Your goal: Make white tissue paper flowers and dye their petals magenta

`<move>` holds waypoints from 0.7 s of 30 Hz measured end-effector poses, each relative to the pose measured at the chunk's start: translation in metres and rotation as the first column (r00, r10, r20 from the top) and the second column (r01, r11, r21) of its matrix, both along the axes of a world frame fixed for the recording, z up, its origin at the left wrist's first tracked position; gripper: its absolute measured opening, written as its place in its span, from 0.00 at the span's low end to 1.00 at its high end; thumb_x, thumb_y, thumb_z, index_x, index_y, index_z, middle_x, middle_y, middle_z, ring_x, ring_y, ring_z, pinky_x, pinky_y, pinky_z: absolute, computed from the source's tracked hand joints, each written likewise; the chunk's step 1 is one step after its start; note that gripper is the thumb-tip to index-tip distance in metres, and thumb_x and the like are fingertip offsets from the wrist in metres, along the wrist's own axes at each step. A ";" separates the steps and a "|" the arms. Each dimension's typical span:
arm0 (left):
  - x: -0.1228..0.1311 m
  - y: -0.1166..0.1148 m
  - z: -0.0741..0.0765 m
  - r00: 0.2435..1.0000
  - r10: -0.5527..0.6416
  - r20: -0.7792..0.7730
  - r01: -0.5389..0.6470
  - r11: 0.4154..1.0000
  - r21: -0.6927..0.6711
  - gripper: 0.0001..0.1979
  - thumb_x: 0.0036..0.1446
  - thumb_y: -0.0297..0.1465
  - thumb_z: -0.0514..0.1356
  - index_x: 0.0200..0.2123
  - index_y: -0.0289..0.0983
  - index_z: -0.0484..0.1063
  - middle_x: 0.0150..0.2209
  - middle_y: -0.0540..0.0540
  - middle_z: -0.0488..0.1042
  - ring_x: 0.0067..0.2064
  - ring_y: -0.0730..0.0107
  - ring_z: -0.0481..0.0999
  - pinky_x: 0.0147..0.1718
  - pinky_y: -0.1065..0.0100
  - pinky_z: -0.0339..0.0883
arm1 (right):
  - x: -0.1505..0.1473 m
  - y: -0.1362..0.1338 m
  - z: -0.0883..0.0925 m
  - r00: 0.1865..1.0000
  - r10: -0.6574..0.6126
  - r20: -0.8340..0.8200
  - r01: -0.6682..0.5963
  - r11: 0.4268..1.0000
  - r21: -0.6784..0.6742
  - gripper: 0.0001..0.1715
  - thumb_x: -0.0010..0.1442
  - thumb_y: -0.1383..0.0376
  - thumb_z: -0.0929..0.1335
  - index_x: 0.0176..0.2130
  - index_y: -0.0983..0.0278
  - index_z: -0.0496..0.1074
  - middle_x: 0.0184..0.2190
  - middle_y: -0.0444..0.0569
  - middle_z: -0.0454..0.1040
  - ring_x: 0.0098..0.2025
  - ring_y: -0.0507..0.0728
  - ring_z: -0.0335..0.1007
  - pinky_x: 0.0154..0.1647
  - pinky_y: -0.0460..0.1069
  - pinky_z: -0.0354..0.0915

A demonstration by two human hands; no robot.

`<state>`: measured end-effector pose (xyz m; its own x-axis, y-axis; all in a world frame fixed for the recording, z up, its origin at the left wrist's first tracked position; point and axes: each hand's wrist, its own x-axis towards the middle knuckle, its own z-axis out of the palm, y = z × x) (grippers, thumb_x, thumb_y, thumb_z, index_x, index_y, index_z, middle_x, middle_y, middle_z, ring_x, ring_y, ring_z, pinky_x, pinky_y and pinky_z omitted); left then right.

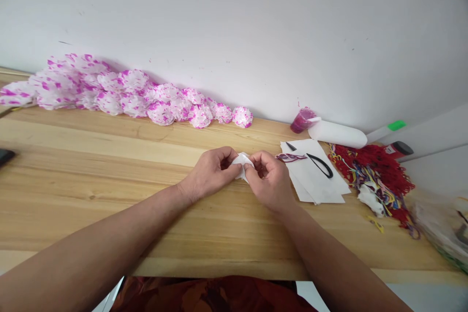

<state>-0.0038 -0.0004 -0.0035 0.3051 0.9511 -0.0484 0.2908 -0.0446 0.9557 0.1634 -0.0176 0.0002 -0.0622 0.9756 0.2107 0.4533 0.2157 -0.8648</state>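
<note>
Over the middle of the wooden table (109,175), my left hand (210,173) and my right hand (270,180) meet and pinch a small piece of white tissue paper (242,162) between their fingertips. Both hands have their fingers closed on it. The paper is folded or bunched, and most of it is hidden by my fingers.
A row of white and pink paper flowers (120,95) lies along the wall. To the right are white paper sheets (316,175) with scissors (320,163), a pink cup (302,120), a white bottle (338,133), and a tangle of red and coloured threads (376,175).
</note>
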 end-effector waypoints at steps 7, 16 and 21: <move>-0.002 0.002 -0.003 0.995 -0.015 0.103 0.021 0.998 -0.057 0.07 0.56 0.35 0.60 0.32 0.36 0.70 0.28 0.51 0.74 0.30 0.69 0.72 0.28 0.70 0.62 | 0.002 0.002 -0.003 0.999 0.010 -0.032 -0.010 1.000 -0.014 0.07 0.57 0.65 0.68 0.28 0.62 0.67 0.22 0.40 0.67 0.24 0.50 0.61 0.24 0.45 0.59; 0.000 0.002 -0.005 0.991 -0.020 0.134 0.030 0.997 -0.074 0.07 0.55 0.35 0.61 0.31 0.37 0.68 0.27 0.52 0.72 0.30 0.71 0.70 0.28 0.70 0.61 | 0.002 0.001 -0.002 0.999 0.007 -0.032 -0.008 0.999 -0.035 0.06 0.57 0.65 0.67 0.29 0.63 0.67 0.23 0.41 0.67 0.24 0.50 0.61 0.25 0.45 0.59; 0.000 0.002 -0.004 0.995 -0.020 0.100 0.026 0.998 -0.060 0.08 0.54 0.35 0.61 0.30 0.37 0.67 0.26 0.52 0.72 0.28 0.72 0.69 0.26 0.71 0.59 | 0.001 0.001 -0.002 0.999 0.024 -0.025 -0.025 0.999 -0.030 0.05 0.57 0.65 0.68 0.30 0.63 0.67 0.23 0.41 0.67 0.25 0.50 0.61 0.25 0.45 0.59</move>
